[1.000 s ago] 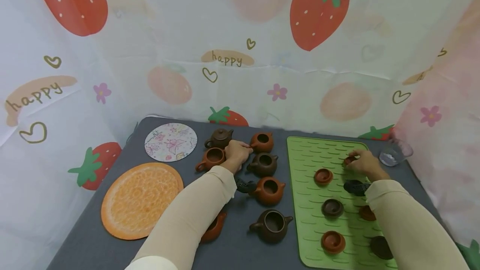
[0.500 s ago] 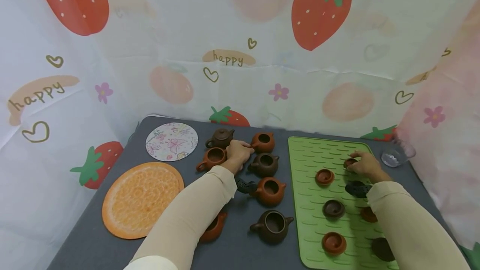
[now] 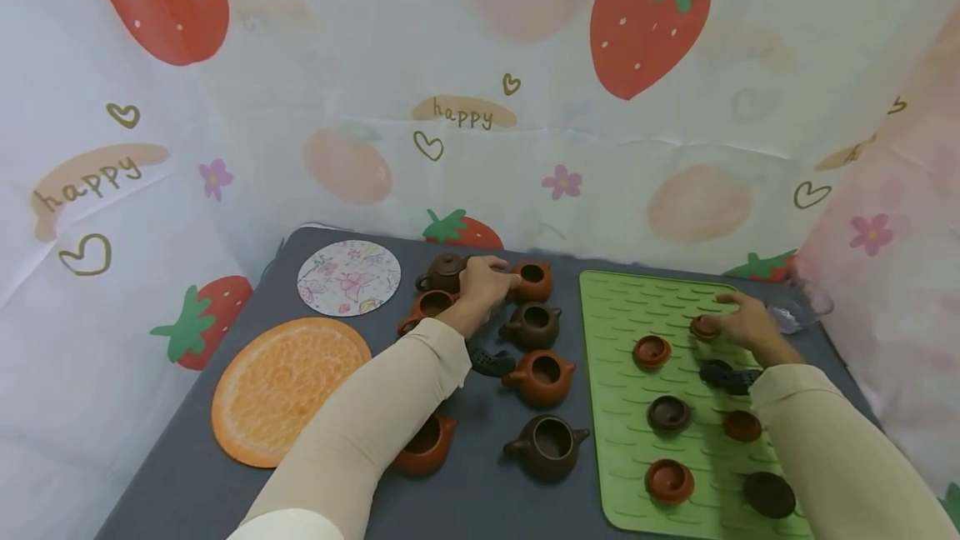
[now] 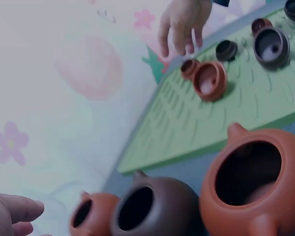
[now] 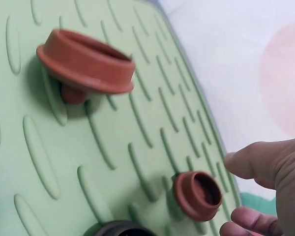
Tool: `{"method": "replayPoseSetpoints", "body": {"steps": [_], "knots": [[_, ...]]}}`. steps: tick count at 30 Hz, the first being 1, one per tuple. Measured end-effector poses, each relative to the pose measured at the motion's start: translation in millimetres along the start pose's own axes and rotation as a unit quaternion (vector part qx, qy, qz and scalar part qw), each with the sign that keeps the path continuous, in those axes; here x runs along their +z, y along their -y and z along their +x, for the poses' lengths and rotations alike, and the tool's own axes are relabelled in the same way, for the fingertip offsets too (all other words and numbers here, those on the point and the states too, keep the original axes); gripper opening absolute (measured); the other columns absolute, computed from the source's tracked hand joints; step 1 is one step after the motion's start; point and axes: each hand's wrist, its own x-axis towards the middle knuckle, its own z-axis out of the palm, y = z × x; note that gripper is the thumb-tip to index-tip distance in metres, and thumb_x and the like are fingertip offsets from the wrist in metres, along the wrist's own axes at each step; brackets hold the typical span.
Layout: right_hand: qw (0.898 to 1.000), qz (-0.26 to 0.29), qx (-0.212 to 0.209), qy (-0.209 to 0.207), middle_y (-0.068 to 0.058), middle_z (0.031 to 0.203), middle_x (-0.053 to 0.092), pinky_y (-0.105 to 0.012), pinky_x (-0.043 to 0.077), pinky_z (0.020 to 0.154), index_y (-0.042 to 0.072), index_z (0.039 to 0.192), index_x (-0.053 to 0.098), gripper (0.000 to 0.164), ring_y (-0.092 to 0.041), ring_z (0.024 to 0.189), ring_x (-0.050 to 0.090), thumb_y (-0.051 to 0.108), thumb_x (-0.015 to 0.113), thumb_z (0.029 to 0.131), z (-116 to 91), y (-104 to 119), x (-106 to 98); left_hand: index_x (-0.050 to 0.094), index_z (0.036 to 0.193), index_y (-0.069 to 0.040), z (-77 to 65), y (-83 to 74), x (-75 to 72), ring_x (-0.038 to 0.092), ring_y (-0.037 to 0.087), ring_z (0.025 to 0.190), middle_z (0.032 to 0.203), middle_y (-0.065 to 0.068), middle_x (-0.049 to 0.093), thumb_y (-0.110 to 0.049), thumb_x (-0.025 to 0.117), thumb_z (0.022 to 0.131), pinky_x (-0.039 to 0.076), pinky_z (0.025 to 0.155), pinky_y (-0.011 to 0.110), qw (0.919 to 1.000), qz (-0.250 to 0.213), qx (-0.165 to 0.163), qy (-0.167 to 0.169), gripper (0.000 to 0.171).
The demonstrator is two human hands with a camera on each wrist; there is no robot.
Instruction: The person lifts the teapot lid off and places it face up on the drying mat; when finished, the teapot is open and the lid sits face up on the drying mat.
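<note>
My left hand [image 3: 483, 283] hovers at the back of the table beside the small reddish clay teapot [image 3: 532, 280], which stands lidless. In the left wrist view its fingers are relaxed and apart from that teapot [image 4: 96, 215]. My right hand [image 3: 744, 325] is spread over the far part of the green mat [image 3: 622, 307]. Just by its fingers lies a small reddish teapot lid [image 3: 703, 327], upside down. The right wrist view shows a gap between this lid [image 5: 199, 196] and the thumb. A dark brown lidded teapot [image 3: 444, 272] is partly behind my left hand.
Lidless teapots, such as a dark one [image 3: 547, 447] and a reddish one [image 3: 426, 444], stand left of the mat. Several upturned lids lie on it, including a reddish lid [image 3: 669, 482]. An orange-slice placemat [image 3: 288, 390], a floral round mat [image 3: 349, 277] and a clear glass item [image 3: 791, 311] lie around.
My left hand has drawn up off the small reddish teapot's handle. The right hand has let go of the small reddish lid and its fingers have spread.
</note>
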Motion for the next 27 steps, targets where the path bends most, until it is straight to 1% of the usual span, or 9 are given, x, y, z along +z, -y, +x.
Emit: {"method": "replayPoseSetpoints", "body": {"steps": [3, 5, 7, 10, 14, 17, 19, 23, 27], "knots": [[1.000, -0.008, -0.014, -0.011, -0.042, 0.130, 0.037, -0.059, 0.044, 0.082, -0.010, 0.145, 0.027, 0.072, -0.054, 0.110, 0.045, 0.032, 0.058, 0.096, -1.9, 5.8, -3.1, 0.070, 0.114, -0.011, -2.1, -10.3, -5.0, 0.054, 0.025, 0.101, 0.100, 0.002, 0.067, -0.020, 0.074, 0.087, 0.051, 0.073, 0.040, 0.9996, -0.009, 0.026, -0.002, 0.029], [1.000, -0.016, -0.021, -0.017, -0.041, 0.128, 0.041, -0.059, 0.045, 0.080, -0.010, 0.145, 0.028, 0.073, -0.053, 0.108, 0.048, 0.036, 0.057, 0.097, -4.3, 10.7, -5.1, 0.070, 0.113, -0.012, -3.8, -15.8, -10.0, 0.053, 0.024, 0.104, 0.099, 0.001, 0.067, -0.022, 0.075, 0.086, 0.051, 0.075, 0.039, 0.9991, -0.012, 0.041, -0.001, 0.029], [0.999, -0.018, -0.026, -0.021, -0.041, 0.131, 0.038, -0.060, 0.044, 0.081, -0.008, 0.146, 0.027, 0.075, -0.054, 0.110, 0.046, 0.041, 0.056, 0.097, -7.2, 17.0, -7.3, 0.070, 0.115, -0.011, -5.4, -20.2, -16.5, 0.054, 0.023, 0.103, 0.099, 0.001, 0.068, -0.022, 0.076, 0.086, 0.051, 0.077, 0.038, 0.9983, -0.022, 0.054, -0.001, 0.031], [0.999, -0.019, -0.036, -0.030, -0.041, 0.133, 0.036, -0.062, 0.042, 0.083, -0.005, 0.148, 0.027, 0.079, -0.054, 0.113, 0.043, 0.048, 0.054, 0.096, -10.9, 26.8, -11.6, 0.069, 0.117, -0.010, -7.2, -25.1, -28.3, 0.060, 0.021, 0.094, 0.100, 0.001, 0.068, -0.023, 0.077, 0.085, 0.052, 0.074, 0.036, 0.9965, -0.026, 0.078, -0.012, 0.036], [0.998, 0.001, -0.050, -0.036, -0.039, 0.135, 0.035, -0.062, 0.041, 0.085, -0.003, 0.150, 0.026, 0.083, -0.053, 0.117, 0.040, 0.053, 0.053, 0.095, -14.2, 39.4, -17.5, 0.069, 0.119, -0.011, -10.4, -28.5, -47.1, 0.064, 0.020, 0.087, 0.101, 0.003, 0.068, -0.024, 0.077, 0.085, 0.053, 0.071, 0.034, 0.9929, -0.017, 0.109, -0.043, 0.037], [0.998, 0.006, -0.061, -0.035, -0.038, 0.134, 0.035, -0.061, 0.041, 0.085, -0.001, 0.151, 0.025, 0.083, -0.052, 0.117, 0.041, 0.052, 0.053, 0.095, -18.3, 48.8, -20.1, 0.067, 0.122, -0.012, -12.5, -26.5, -62.1, 0.064, 0.022, 0.091, 0.105, 0.005, 0.068, -0.024, 0.074, 0.087, 0.052, 0.074, 0.034, 0.9911, -0.013, 0.121, -0.056, 0.037], [0.997, 0.002, -0.071, -0.036, -0.038, 0.135, 0.036, -0.061, 0.041, 0.085, 0.000, 0.151, 0.025, 0.082, -0.052, 0.117, 0.041, 0.052, 0.053, 0.095, -21.7, 54.7, -21.0, 0.065, 0.124, -0.011, -12.5, -23.2, -71.0, 0.065, 0.026, 0.092, 0.108, 0.007, 0.067, -0.022, 0.073, 0.089, 0.053, 0.075, 0.035, 0.9904, -0.026, 0.124, -0.057, 0.038], [0.994, -0.010, -0.095, -0.047, -0.036, 0.133, 0.038, -0.061, 0.041, 0.084, 0.001, 0.151, 0.028, 0.077, -0.051, 0.115, 0.043, 0.048, 0.055, 0.095, -28.4, 64.9, -21.2, 0.063, 0.128, -0.010, -11.4, -14.4, -85.7, 0.064, 0.027, 0.096, 0.110, 0.009, 0.066, -0.021, 0.072, 0.089, 0.052, 0.078, 0.036, 0.9902, -0.054, 0.115, -0.058, 0.041], [0.991, -0.013, -0.119, -0.054, -0.035, 0.133, 0.038, -0.063, 0.040, 0.085, 0.001, 0.150, 0.030, 0.075, -0.051, 0.117, 0.042, 0.046, 0.056, 0.096, -33.4, 75.3, -19.7, 0.065, 0.126, -0.011, -7.4, -1.7, -96.4, 0.061, 0.023, 0.099, 0.106, 0.008, 0.066, -0.020, 0.072, 0.088, 0.050, 0.081, 0.036, 0.9890, -0.057, 0.110, -0.082, 0.040]]}}
